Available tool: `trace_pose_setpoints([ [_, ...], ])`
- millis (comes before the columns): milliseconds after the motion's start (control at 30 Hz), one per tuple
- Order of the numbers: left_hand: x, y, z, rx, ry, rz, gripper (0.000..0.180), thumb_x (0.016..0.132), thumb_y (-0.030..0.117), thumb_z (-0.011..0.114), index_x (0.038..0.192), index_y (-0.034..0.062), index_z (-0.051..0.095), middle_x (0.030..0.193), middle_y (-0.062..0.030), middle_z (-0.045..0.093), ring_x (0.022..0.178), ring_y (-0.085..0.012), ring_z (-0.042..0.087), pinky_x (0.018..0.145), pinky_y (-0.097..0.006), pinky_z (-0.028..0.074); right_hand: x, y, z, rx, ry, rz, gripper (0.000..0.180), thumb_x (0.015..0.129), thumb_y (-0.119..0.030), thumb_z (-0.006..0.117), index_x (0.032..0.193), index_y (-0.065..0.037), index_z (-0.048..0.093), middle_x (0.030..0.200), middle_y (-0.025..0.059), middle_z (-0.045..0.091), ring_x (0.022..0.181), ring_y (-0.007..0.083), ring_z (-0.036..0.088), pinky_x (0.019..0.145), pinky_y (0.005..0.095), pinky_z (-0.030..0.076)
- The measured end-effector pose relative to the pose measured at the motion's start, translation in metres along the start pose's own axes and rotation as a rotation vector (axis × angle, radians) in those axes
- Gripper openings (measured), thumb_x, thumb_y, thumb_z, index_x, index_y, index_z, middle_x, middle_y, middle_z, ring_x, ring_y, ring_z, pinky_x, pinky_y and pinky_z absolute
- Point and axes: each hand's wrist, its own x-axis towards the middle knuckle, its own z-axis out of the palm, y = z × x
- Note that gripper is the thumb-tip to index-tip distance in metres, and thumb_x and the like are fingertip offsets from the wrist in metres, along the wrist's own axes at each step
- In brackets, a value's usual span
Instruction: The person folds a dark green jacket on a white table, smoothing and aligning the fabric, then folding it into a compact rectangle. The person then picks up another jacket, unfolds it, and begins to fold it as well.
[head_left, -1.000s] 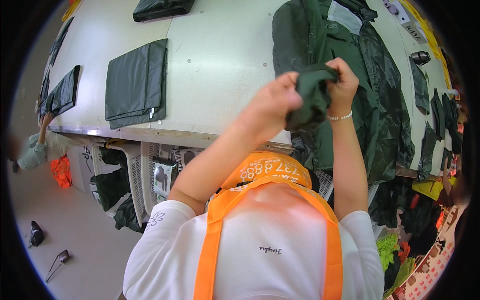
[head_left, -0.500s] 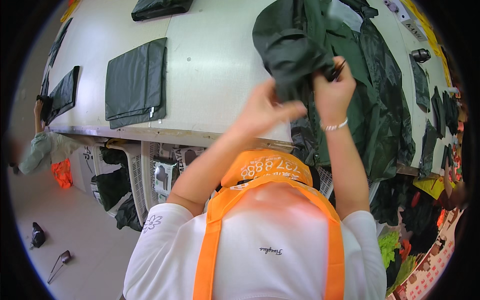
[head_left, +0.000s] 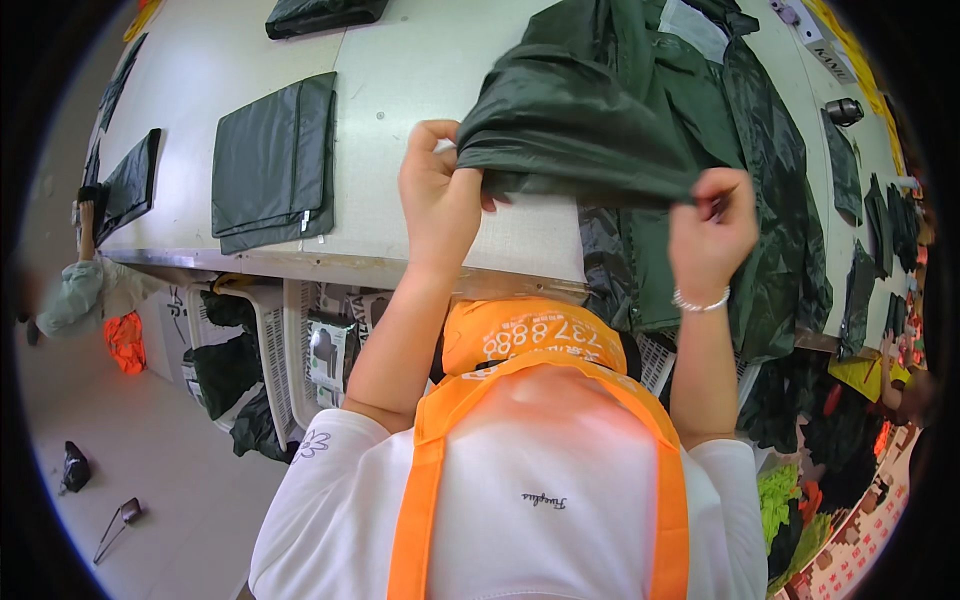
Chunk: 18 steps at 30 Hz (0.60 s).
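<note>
A dark green rain jacket (head_left: pixel 677 100) with a shiny outer face lies spread on the right part of the table. Its near-left section is lifted and stretched sideways between my hands. My left hand (head_left: pixel 440 190) pinches the left end of the stretched edge. On the other end, my right hand (head_left: pixel 712 225), with a white bracelet at its wrist, grips the same edge with curled fingers. To the left of my left hand lies a neatly folded dark green garment (head_left: pixel 272 165) with small white tags at its near edge.
The pale table (head_left: pixel 400 75) has another folded dark bundle (head_left: pixel 325 14) at its far side. White baskets (head_left: pixel 270 345) with dark fabric stand below the front edge. A person's hand (head_left: pixel 86 215) touches folded fabric at far left. Dark pieces and a black bottle (head_left: pixel 843 111) lie at right.
My hands have moved apart, the left one leftward, the right one right and slightly nearer. The bunched jacket section is now stretched out between them.
</note>
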Motion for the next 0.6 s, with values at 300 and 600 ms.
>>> trace_pose_setpoints([
  [300, -0.027, -0.018, 0.031, -0.12, -0.042, 0.094, 0.042, 0.081, -0.009, 0.058, 0.113, 0.004, 0.035, 0.078, -0.0088, 0.061, 0.067, -0.0087, 0.058, 0.056, -0.019, 0.045, -0.021, -0.021, 0.026, 0.5, 0.038, 0.275, 0.041, 0.076, 0.0, 0.072, 0.11, 0.001, 0.05, 0.099, 0.0038, 0.058, 0.088, 0.0102, 0.056, 0.075, 0.0219, 0.046],
  [600, -0.025, -0.02, 0.019, 0.534, 0.112, 0.172, 0.089, 0.062, -0.001, 0.078, 0.135, 0.0018, 0.027, 0.111, -0.0156, 0.055, 0.091, -0.0232, 0.057, 0.08, -0.034, 0.047, -0.019, -0.023, 0.022, 0.354, 0.109, 0.361, 0.018, 0.074, 0.009, 0.061, 0.087, -0.002, 0.056, 0.08, -0.0008, 0.057, 0.065, 0.0056, 0.049, 0.059, 0.0223, 0.041],
])
